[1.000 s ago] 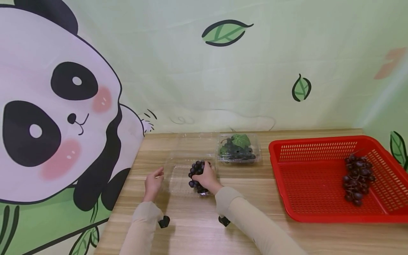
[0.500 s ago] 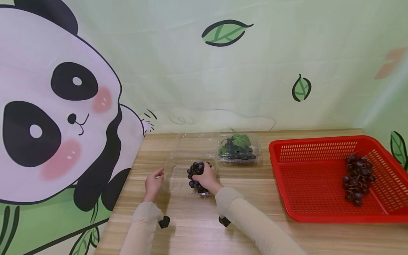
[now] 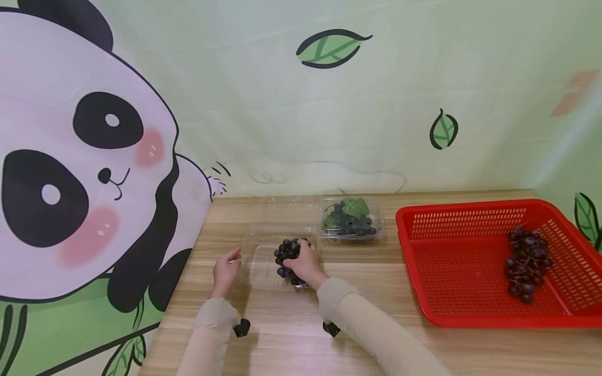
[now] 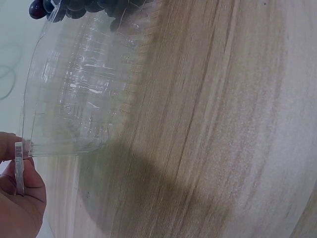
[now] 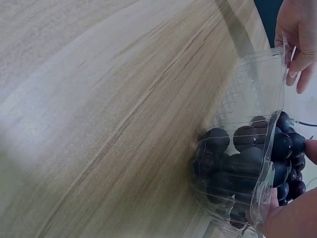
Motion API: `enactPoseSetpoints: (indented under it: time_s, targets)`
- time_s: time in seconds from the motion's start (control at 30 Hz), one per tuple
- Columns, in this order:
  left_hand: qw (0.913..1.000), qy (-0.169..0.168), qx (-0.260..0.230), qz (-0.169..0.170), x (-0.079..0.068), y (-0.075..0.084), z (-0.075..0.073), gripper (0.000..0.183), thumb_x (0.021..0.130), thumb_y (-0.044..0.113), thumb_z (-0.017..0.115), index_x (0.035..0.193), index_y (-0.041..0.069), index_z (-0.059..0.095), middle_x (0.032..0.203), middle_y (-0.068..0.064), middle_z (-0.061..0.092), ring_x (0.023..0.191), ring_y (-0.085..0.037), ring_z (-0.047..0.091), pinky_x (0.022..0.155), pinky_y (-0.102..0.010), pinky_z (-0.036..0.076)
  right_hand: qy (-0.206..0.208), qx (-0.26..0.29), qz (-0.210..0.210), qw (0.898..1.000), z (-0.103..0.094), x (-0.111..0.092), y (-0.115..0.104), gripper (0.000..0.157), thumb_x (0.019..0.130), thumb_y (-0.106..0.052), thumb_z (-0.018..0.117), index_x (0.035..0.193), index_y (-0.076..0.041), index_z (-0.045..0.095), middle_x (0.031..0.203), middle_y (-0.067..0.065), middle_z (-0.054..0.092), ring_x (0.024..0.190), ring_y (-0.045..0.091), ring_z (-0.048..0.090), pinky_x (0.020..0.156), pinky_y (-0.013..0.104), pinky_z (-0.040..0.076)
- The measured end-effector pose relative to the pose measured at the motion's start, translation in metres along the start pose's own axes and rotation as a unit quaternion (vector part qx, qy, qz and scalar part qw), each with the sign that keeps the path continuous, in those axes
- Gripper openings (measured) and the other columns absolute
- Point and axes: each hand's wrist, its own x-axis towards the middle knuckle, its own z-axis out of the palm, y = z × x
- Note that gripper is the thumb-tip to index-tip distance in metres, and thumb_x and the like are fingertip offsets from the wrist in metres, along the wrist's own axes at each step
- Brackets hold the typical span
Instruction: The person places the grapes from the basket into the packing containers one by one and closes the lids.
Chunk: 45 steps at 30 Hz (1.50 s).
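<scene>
An open clear plastic clamshell box [image 3: 265,266] lies on the wooden table, its lid [image 3: 284,211] folded back toward the wall. My right hand [image 3: 307,265] grips a bunch of dark grapes [image 3: 286,251] in the right half of the box. In the right wrist view the lower grapes [image 5: 225,171] show through the clear wall, inside the box, while others rise above the rim. At the box's left end, my left hand [image 3: 227,272] pinches the rim between thumb and finger, as the left wrist view shows [image 4: 22,181].
Behind and right of the open box stands a closed clear box [image 3: 352,222] holding dark grapes and green leaves. A red plastic basket [image 3: 425,295] fills the table's right side, with another grape bunch [image 3: 528,263] in it. A panda-printed cloth wall [image 3: 400,130] borders the table.
The grape bunch has shifted slightly left within the box under my right hand. My left hand has stayed at the rim.
</scene>
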Motion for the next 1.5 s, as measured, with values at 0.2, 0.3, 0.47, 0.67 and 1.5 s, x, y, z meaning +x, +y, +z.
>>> enactPoseSetpoints:
  time_s: [0.2, 0.3, 0.47, 0.67, 1.5]
  targets:
    - [1.0000, -0.002, -0.001, -0.003, 0.000, 0.001, -0.001, 0.035, 0.081, 0.002, 0.051, 0.116, 0.001, 0.057, 0.104, -0.019, 0.062, 0.101, -0.028, 0.054, 0.080, -0.032, 0.040, 0.000, 0.000, -0.004, 1.000, -0.001, -0.001, -0.001, 0.062, 0.071, -0.014, 0.070, 0.125, 0.000, 0.041, 0.125, 0.028, 0.038, 0.113, 0.037, 0.041, 0.091, 0.044, 0.039]
    - [1.0000, 0.000, 0.002, -0.001, 0.000, 0.002, -0.001, 0.035, 0.081, 0.001, 0.052, 0.116, 0.001, 0.057, 0.103, -0.020, 0.062, 0.100, -0.029, 0.054, 0.080, -0.032, 0.040, -0.002, 0.001, -0.002, 1.000, -0.001, -0.001, 0.000, 0.062, 0.072, -0.015, 0.069, 0.125, -0.001, 0.041, 0.126, 0.028, 0.037, 0.114, 0.037, 0.040, 0.092, 0.044, 0.039]
    - [1.0000, 0.002, 0.004, 0.002, -0.001, 0.002, -0.001, 0.035, 0.081, 0.001, 0.052, 0.115, 0.001, 0.057, 0.102, -0.019, 0.062, 0.098, -0.029, 0.055, 0.078, -0.030, 0.041, 0.006, 0.004, -0.008, 1.000, -0.002, -0.002, 0.000, 0.060, 0.071, -0.015, 0.069, 0.123, 0.000, 0.042, 0.126, 0.029, 0.036, 0.113, 0.038, 0.040, 0.093, 0.044, 0.038]
    - [1.0000, 0.007, 0.004, 0.006, -0.002, 0.003, 0.000, 0.034, 0.081, 0.001, 0.052, 0.114, 0.001, 0.058, 0.101, -0.019, 0.063, 0.089, -0.025, 0.058, 0.071, -0.023, 0.042, 0.020, 0.007, -0.012, 1.000, 0.000, -0.003, 0.001, 0.057, 0.070, -0.015, 0.068, 0.120, 0.000, 0.044, 0.124, 0.028, 0.038, 0.111, 0.037, 0.042, 0.093, 0.043, 0.038]
    - [1.0000, 0.003, 0.000, 0.003, 0.000, 0.000, 0.000, 0.036, 0.080, 0.002, 0.051, 0.116, 0.001, 0.057, 0.102, -0.019, 0.062, 0.089, -0.025, 0.057, 0.071, -0.024, 0.041, 0.046, 0.015, -0.007, 0.999, -0.011, -0.005, -0.008, 0.054, 0.070, -0.016, 0.067, 0.118, -0.003, 0.047, 0.112, 0.023, 0.045, 0.102, 0.034, 0.047, 0.089, 0.043, 0.039]
